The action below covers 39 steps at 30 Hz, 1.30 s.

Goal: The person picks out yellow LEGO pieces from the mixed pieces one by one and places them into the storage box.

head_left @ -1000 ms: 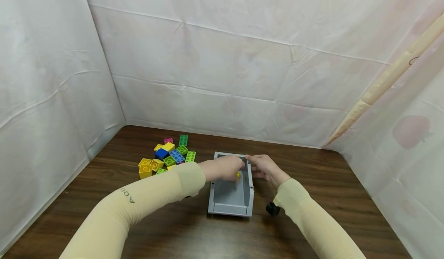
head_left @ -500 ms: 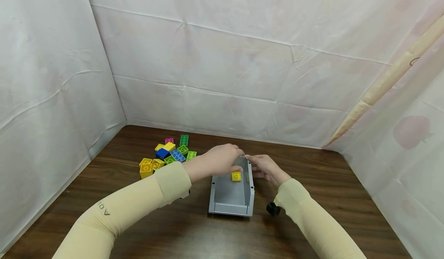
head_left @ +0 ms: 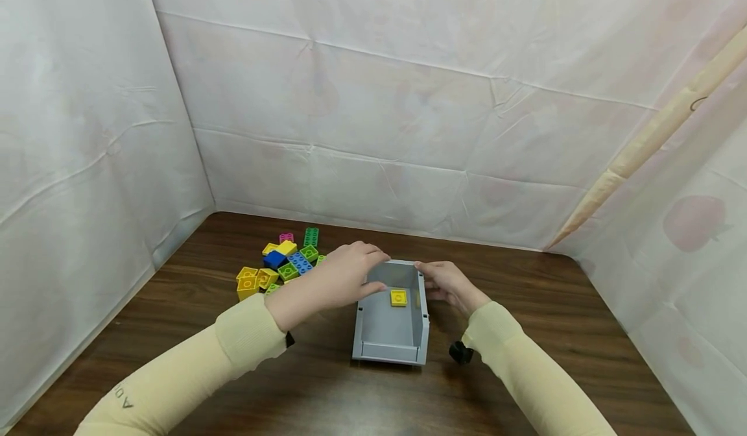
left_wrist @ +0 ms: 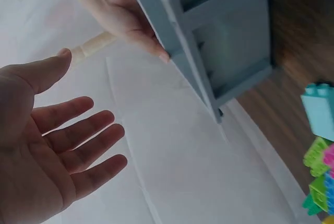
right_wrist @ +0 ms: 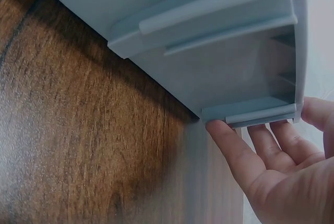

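Note:
A grey storage bin (head_left: 390,353) sits on the table before me. Inside it, on its floor, lies a yellow square toy brick (head_left: 399,298), hollow underside up. My left hand (head_left: 335,280) is over the bin's left edge with nothing in it; the left wrist view shows its fingers (left_wrist: 99,125) spread and relaxed, away from the bin. At the far right corner my right hand (head_left: 452,285) holds the bin, thumb at the rim and fingers against the outer wall. In the right wrist view several fingertips meet the bin's wall (right_wrist: 229,72).
Left of the bin is a loose pile of toy bricks, among them a blue brick (head_left: 275,259), a dark green brick (head_left: 312,236) and a yellow brick (head_left: 248,287). My left forearm sleeve (head_left: 192,371) crosses in front of the pile. White fabric (head_left: 373,98) hangs behind the table (head_left: 513,274).
My left hand has let go of the yellow brick, leaving it on the bin floor, and has risen and moved left. My right hand has stayed at the bin's corner.

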### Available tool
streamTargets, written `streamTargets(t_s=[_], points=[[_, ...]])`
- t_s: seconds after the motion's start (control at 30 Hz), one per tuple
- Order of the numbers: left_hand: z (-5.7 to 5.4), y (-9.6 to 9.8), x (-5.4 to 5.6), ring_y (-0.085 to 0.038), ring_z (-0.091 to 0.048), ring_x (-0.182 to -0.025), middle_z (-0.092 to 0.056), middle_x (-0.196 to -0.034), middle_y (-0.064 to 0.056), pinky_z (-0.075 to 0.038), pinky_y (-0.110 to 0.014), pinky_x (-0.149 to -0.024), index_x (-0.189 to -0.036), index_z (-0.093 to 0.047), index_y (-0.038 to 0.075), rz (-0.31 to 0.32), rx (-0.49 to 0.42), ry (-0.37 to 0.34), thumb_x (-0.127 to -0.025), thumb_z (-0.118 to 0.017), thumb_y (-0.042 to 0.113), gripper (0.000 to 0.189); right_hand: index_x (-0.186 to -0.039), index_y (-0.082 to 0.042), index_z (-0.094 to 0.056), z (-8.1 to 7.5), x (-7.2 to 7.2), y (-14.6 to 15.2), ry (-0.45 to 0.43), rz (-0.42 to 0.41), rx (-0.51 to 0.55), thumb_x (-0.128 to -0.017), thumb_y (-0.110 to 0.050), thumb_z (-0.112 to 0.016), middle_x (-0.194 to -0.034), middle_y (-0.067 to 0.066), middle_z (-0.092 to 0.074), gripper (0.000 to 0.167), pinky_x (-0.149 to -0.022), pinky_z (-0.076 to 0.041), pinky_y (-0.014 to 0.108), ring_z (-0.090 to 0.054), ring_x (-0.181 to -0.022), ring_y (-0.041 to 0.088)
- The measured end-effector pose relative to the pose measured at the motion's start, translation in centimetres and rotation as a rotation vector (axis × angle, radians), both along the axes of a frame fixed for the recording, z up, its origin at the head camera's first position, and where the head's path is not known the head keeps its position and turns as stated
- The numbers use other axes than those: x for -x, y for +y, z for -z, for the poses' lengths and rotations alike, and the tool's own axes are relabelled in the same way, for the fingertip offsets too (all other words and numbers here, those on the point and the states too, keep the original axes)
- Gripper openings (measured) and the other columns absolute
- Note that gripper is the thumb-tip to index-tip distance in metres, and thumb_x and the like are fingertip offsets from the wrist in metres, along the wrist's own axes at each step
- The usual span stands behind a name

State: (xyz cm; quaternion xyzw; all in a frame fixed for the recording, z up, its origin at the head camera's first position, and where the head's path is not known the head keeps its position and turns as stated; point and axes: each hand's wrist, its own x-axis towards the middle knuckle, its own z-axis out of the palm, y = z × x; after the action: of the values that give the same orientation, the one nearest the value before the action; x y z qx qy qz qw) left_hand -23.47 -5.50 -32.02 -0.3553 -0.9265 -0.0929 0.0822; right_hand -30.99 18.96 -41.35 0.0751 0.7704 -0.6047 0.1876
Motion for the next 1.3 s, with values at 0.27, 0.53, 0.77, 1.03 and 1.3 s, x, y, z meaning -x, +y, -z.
streamTargets(t_s=[0.27, 0.53, 0.77, 1.03, 1.3], points=[[2.0, -3.2, -1.5, -0.025, -0.054, -0.117, -0.059, -0.126, -0.008, -0.044, -0.043, -0.099, -0.127, -0.058, 0.009, -0.03, -0.034, 0.039, -0.087, -0.066, 0.04, 0.052, -0.124, 0.004, -0.056, -0.1, -0.2, -0.2, 0.006, -0.008, -0.01, -0.095, -0.031, -0.056, -0.126, 0.02, -0.057, 0.046, -0.083, -0.054, 0.042, -0.065, -0.099, 0.024], [4.2, -6.3, -2.4, -0.027, -0.054, -0.117, -0.06, -0.125, -0.008, -0.044, -0.044, -0.099, -0.124, -0.061, 0.01, -0.101, -0.056, 0.01, -0.083, -0.07, 0.04, 0.052, -0.124, 0.004, -0.056, 0.0, -0.2, 0.0, 0.007, 0.0, -0.011, -0.094, -0.033, -0.058, -0.126, 0.02, -0.057, 0.048, -0.083, -0.054, 0.041, -0.065, -0.098, 0.024], [6.2, -9.0, -2.3, -0.027, -0.053, -0.119, -0.058, -0.126, -0.009, -0.044, -0.046, -0.099, -0.126, -0.059, 0.009, -0.154, -0.077, -0.037, -0.081, -0.073, 0.038, 0.056, -0.121, 0.002, -0.058, 0.0, -0.3, 0.4, 0.02, 0.011, -0.008, -0.094, -0.033, -0.058, -0.118, 0.018, -0.062, 0.045, -0.082, -0.054, 0.041, -0.064, -0.1, 0.026], [7.3, -12.4, -1.9, -0.034, -0.052, -0.118, -0.057, -0.127, -0.015, -0.045, -0.052, -0.096, -0.127, -0.057, 0.004, -0.259, -0.077, -0.073, -0.076, -0.078, 0.032, 0.061, -0.12, 0.002, -0.058, 0.2, -0.5, 0.4, 0.021, -0.012, 0.014, -0.094, -0.032, -0.057, -0.117, 0.016, -0.062, 0.043, -0.082, -0.054, 0.04, -0.064, -0.099, 0.025], [7.9, -16.2, -1.3, -0.042, -0.048, -0.119, -0.053, -0.128, -0.023, -0.042, -0.06, -0.093, -0.129, -0.053, -0.002, -0.337, -0.064, -0.086, -0.076, -0.079, 0.022, 0.064, -0.121, 0.003, -0.059, 0.2, -0.5, 0.1, 0.022, -0.004, 0.007, -0.093, -0.034, -0.059, -0.121, 0.018, -0.061, 0.047, -0.085, -0.053, 0.043, -0.064, -0.103, 0.027]])
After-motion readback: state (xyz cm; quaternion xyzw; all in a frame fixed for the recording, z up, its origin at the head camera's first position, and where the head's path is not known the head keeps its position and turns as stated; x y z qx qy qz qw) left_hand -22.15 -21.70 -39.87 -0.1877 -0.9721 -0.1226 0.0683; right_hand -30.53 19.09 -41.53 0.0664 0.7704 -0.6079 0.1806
